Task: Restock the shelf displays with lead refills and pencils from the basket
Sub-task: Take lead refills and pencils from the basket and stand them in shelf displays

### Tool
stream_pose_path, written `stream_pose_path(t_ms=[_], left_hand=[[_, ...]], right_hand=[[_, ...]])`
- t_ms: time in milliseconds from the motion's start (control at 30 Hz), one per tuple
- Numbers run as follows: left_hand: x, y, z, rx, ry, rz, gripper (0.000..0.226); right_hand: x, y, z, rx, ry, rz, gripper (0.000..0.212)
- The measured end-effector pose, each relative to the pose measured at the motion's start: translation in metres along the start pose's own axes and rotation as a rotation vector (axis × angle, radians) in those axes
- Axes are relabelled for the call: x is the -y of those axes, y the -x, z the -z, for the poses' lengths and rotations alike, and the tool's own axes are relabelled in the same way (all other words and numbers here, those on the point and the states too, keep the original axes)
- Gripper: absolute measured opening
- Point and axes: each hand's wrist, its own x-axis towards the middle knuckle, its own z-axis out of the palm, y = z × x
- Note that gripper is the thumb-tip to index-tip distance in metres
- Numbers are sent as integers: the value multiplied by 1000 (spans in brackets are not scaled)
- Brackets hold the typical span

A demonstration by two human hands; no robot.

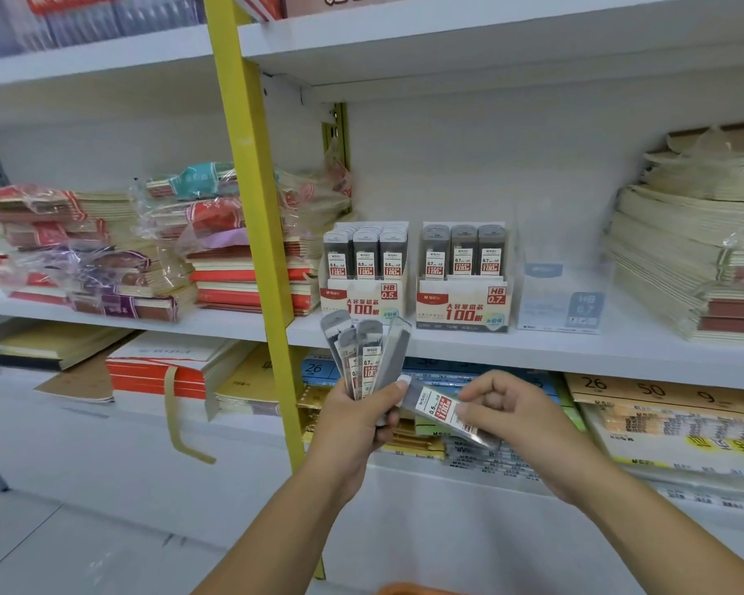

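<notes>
– Well, what do you see, from the left?

– On the middle white shelf (576,352) I see wrapped stacks of red and cream notebooks (104,259), then the yellow metal upright post (254,208). In front of the shelf, the left hand (357,427) grips a fan of grey plastic lead refill cases (368,354), with the fingers curled round their lower ends. One label I can read says 0.7.

– And the right hand?

– The right hand (512,410) pinches a single grey refill case labelled 0.5 (437,412) between thumb and fingers. This case lies slanted, with its upper end at the left thumb tip.

– Where are the displays?

– Above the hands, on the shelf. First is the white-and-red cardboard box marked HB 0.5 (364,300), full of upright cases. Just beside it is the box marked HB 0.7 (462,309), with three cases in front. Then comes a pale blue display box (561,304); its content I cannot tell. At the far right are leaning piles of cream notebooks (679,259).
</notes>
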Motion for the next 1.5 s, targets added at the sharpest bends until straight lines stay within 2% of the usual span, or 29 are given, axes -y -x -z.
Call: stream_pose_path(t_ms=[133,267,333,433,533,667,833,967,1067,1200,1300,1367,1433,1500], left_hand=[[-6,0,-3,31,-63,-32,31],[-20,-5,-4,15,18,-51,27],[-29,-10,1,-53,54,-83,30],[-40,-18,12,-123,91,-129,34],[-47,-26,21,-157,106,-164,30],[-54,-34,32,-198,127,-181,25],[-58,-45,53,-287,164,-170,27],[-61,-48,63,-304,180,-171,29],[-62,-48,68,-297,199,-156,31],[-64,-44,75,-250,209,-135,36],[-65,-41,78,-209,165,-127,34],[-64,-38,79,-178,139,-121,34],[-64,-36,79,-128,127,-122,33],[-64,-34,77,-70,98,-123,32]], right_hand=[[15,-2,-6,6,186,101,17],[39,-14,-10,126,252,147,53],[59,-23,-8,86,239,231,58],[93,-44,4,-82,159,380,49],[130,-70,17,-230,214,478,37],[164,-105,7,-250,193,590,36],[176,-143,-37,-214,497,674,35],[169,-163,-64,-170,676,640,40],[161,-174,-74,-134,750,587,33],[148,-181,-79,-253,986,714,21],[145,-183,-78,-323,1080,702,26],[144,-176,-77,-345,1052,728,30],[142,-161,-78,-319,879,740,33],[136,-139,-84,-144,638,646,32]])
